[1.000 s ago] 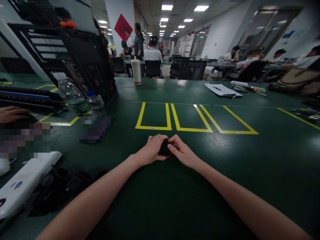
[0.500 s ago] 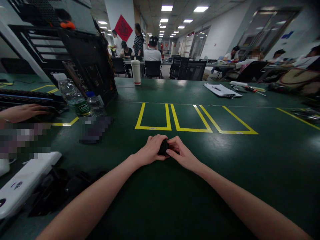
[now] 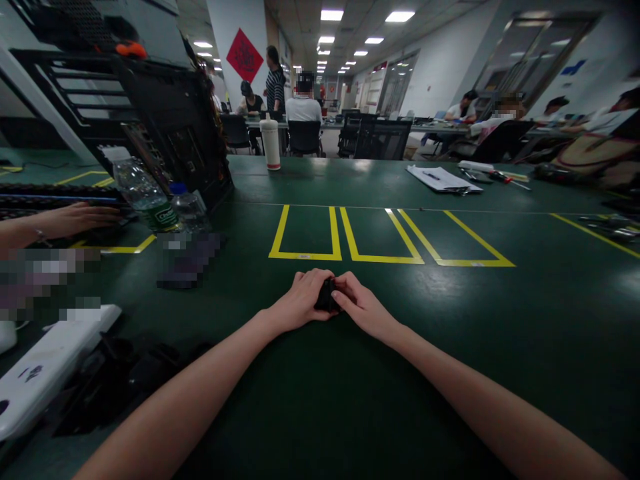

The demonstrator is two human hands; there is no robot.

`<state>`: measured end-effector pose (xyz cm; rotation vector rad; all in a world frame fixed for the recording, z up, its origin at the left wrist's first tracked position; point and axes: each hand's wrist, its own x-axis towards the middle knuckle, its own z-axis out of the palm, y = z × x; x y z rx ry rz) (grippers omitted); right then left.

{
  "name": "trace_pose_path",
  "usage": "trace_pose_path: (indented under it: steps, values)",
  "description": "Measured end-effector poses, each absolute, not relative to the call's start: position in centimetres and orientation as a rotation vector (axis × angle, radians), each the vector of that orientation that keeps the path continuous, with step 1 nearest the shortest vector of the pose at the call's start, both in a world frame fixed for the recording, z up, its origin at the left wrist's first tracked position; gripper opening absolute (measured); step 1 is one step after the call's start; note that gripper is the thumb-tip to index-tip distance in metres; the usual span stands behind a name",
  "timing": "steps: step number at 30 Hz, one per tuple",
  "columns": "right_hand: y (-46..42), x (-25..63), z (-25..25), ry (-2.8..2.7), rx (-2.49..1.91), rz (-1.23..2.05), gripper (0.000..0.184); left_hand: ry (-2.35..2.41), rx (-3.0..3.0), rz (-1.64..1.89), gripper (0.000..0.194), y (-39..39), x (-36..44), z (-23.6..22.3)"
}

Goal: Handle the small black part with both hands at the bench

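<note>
While your left hand (image 3: 303,300) wraps the left side of a small black object (image 3: 325,295), your right hand (image 3: 361,305) meets it from the other side. Your left grip is narrow, curled around the object; your right thumb and fingers are drawn in close at its right side, also holding it, though their exact contact is partly hidden. You have the object between both hands, low over the green table (image 3: 320,413), just on your side of three yellow tape outlines (image 3: 383,259). To your left lies a white device (image 3: 55,370), with dark black parts (image 3: 100,393) beside it. Farther off on that side, a green-labelled bottle (image 3: 163,217) and a blue-capped bottle (image 3: 189,210) stand before an open computer case (image 3: 183,130), and a co-worker's hand (image 3: 85,217) is at a black keyboard (image 3: 50,193). Beyond the outlines you have a white cup (image 3: 271,143) and, farther right, a clipboard with papers (image 3: 443,180).
</note>
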<state>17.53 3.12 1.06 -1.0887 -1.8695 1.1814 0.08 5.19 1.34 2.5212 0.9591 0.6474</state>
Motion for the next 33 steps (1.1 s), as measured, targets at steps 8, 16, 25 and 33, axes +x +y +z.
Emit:
trace_pose_path:
  steps: [8, 16, 25, 33]
  values:
    - [3.12, 17.65, 0.92, -1.811, -1.025, 1.213, 0.012, 0.959, 2.528, 0.641, 0.054, 5.13, 0.02, 1.44]
    - [3.53, 17.54, 0.69, -1.725, -1.108, 1.275, 0.016, 0.976, 2.542, 0.637, 0.055, 5.16, 0.07, 1.35]
    - [3.1, 17.76, 1.04, -1.725, -0.981, 1.331, 0.018, 0.95, 2.534, 0.659, 0.054, 5.18, -0.03, 1.27]
    - [3.57, 17.61, 0.74, -1.723, -1.059, 1.265, 0.012, 0.936, 2.536, 0.651, 0.056, 5.2, -0.03, 1.35]
